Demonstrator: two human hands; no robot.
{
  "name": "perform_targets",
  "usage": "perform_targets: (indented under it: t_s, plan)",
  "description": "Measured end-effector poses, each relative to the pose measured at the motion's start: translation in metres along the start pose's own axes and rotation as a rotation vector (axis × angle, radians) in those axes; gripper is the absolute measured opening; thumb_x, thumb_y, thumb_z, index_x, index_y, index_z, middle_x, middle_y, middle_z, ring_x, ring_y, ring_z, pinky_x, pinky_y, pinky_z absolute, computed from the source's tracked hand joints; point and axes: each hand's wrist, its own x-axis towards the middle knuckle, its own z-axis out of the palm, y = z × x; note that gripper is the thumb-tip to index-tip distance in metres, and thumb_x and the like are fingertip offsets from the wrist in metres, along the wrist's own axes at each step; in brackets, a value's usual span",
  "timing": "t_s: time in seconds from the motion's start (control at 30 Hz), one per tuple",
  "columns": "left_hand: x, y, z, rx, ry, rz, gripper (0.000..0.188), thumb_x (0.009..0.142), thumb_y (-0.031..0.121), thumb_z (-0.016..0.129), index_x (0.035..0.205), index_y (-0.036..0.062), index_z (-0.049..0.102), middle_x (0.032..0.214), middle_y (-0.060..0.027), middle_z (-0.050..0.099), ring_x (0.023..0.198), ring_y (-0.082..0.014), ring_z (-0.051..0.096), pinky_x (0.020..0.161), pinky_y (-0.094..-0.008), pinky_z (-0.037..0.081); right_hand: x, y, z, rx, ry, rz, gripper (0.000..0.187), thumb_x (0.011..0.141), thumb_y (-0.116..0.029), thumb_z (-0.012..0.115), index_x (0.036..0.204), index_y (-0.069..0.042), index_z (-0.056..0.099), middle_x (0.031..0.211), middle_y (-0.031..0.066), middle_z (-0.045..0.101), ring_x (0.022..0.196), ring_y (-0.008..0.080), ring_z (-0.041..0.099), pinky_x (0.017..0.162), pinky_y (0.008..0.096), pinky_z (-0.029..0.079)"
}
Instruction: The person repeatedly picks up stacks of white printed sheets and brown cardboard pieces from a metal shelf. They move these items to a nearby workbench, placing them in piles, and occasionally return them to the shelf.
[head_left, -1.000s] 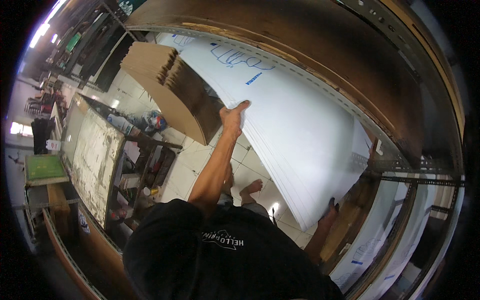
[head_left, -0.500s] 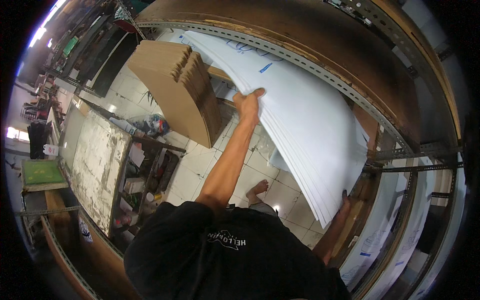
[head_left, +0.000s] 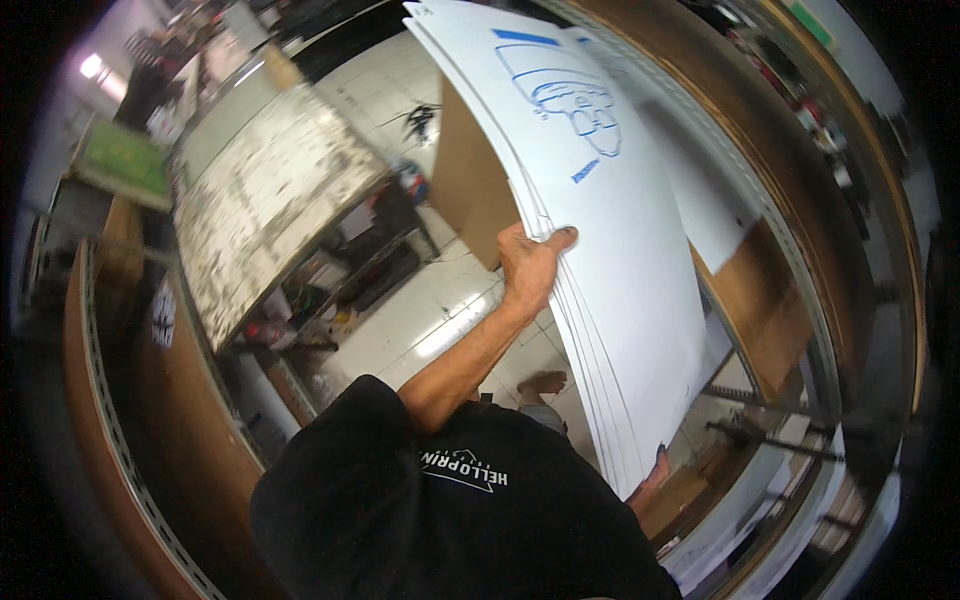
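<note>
A stack of large white sheets (head_left: 630, 270) spans between my two hands, bowed along its length. Blue line drawings and blue bars are printed on the far part of its top sheet. My left hand (head_left: 532, 262) grips the left edge near the middle, its thumb on top and the fingers under the sheets. At the near right corner, my right hand (head_left: 655, 472) holds the other edge; only its thumb and part of the hand show, the fingers being hidden beneath. Along the left edge the separate layers fan slightly apart.
A brown cardboard stack (head_left: 468, 165) stands on the tiled floor beyond my left hand. To the left is a worn, paint-stained table (head_left: 270, 190) with clutter underneath. Metal-framed shelving (head_left: 800, 240) runs along the right, with more white sheets on its lower levels. A green-topped frame (head_left: 125, 160) sits far left.
The sheets have come out from under the shelf toward me and swung, so their printed far end now shows. Both hands keep their hold, and my view has turned.
</note>
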Motion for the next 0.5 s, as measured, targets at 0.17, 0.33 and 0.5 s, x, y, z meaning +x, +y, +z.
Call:
perform_targets:
  t_s: [0.17,0.33,0.5]
  plan:
    - [-0.027,0.065,-0.089,-0.109,0.077,0.085,0.015,0.075,-0.003,0.067,0.089,-0.0074,0.064,0.079,-0.0146,0.066,0.064,-0.0173,0.063,0.058,-0.0265,0.052,-0.016,0.024,0.047,-0.132,0.039,-0.174,0.072,0.071,-0.015,0.057,0.136,0.002,0.032,0.127,0.0186,0.046,0.109,0.0322,0.051,0.096,0.0418,0.041]
    - [-0.037,0.091,-0.184,-0.203,0.298,0.141,0.026,0.07,0.0,0.071,0.091,-0.0115,0.061,0.084,-0.0159,0.065,0.071,-0.0202,0.064,0.065,-0.0295,0.053,-0.009,0.009,0.121,-0.212,-0.178,-0.368,0.08,0.067,-0.015,0.057,0.139,0.002,0.027,0.13,0.0202,0.042,0.111,0.0332,0.05,0.099,0.0432,0.039]
    - [-0.024,0.105,-0.275,-0.276,0.469,0.255,0.037,0.07,0.001,0.069,0.101,-0.0134,0.056,0.088,-0.0179,0.063,0.074,-0.0258,0.064,0.072,-0.035,0.054,-0.049,0.007,0.255,-0.21,-0.542,-0.403,0.088,0.058,-0.001,0.052,0.141,0.002,0.021,0.133,0.0193,0.04,0.113,0.0321,0.049,0.099,0.0398,0.041]
